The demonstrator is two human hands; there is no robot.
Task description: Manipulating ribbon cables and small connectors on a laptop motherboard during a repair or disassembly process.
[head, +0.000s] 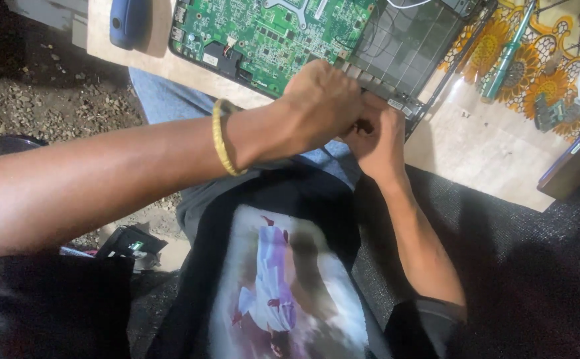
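An opened laptop case lies on a pale board, with its green circuit board exposed. My left hand, a yellow band on its wrist, is curled into a fist over the case's near edge. Touching it, my right hand has its fingers closed at the same edge, near the case's corner. What the fingers pinch there is hidden between the two hands. Below them are my lap and my dark printed shirt.
A blue-handled tool lies at the board's far left. A green screwdriver and a small dark part rest on a flowered cloth. A wooden box stands at the right. Gravel ground is at the left.
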